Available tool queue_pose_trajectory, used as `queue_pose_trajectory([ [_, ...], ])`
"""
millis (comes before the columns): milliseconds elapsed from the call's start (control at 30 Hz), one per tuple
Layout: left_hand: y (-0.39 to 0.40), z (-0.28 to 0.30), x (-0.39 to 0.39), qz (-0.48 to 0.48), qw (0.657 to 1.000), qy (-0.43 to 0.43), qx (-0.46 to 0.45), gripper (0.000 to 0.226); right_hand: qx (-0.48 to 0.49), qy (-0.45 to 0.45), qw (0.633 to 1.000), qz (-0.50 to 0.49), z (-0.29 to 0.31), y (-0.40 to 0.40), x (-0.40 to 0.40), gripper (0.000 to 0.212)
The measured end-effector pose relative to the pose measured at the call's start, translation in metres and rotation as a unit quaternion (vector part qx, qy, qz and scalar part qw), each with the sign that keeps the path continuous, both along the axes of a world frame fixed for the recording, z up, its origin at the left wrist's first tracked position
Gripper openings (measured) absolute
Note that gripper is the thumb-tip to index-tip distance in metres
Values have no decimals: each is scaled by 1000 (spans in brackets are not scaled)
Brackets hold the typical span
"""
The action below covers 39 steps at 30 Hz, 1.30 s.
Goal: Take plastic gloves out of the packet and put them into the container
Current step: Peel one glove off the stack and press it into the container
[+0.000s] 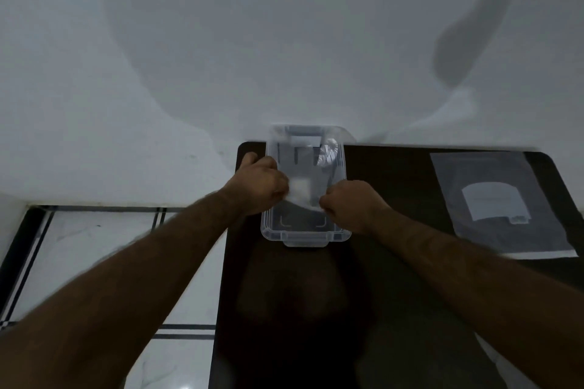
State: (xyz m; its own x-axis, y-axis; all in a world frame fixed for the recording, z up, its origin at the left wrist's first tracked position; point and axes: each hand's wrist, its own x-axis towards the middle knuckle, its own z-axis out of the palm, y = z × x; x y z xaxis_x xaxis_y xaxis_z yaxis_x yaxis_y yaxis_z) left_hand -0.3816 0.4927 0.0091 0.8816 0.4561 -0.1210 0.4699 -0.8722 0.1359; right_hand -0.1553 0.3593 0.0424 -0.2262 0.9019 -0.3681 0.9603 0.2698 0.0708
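A clear plastic container stands on the dark table at its far left part. My left hand and my right hand are held over the container, both closed on a thin, whitish plastic glove stretched between them. A crumpled clear glove lies in the container's far right corner. The glove packet, a flat translucent bag with a white label, lies on the table to the right.
The dark table ends at a white wall just behind the container. Its left edge runs beside my left forearm, with a white tiled floor below.
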Motion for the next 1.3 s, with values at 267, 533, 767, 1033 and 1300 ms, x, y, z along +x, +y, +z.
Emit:
queue_pose_trajectory([
  [267,-2,0,16,-46,991,123,36,20,-67,-78,993,61,2,12,-6,33],
  [533,-1,-3,18,-29,988,137,-59,25,-136,-67,978,142,-7,16,-4,40],
  [767,-3,1,6,-74,973,192,-101,36,-216,50,974,39,-4,39,-8,36],
  [1033,-13,8,6,-116,965,236,-1,61,-106,-65,988,88,-9,57,-27,39],
  [1300,-15,-2,18,-140,948,282,49,75,-105,-89,989,53,-31,54,-24,62],
])
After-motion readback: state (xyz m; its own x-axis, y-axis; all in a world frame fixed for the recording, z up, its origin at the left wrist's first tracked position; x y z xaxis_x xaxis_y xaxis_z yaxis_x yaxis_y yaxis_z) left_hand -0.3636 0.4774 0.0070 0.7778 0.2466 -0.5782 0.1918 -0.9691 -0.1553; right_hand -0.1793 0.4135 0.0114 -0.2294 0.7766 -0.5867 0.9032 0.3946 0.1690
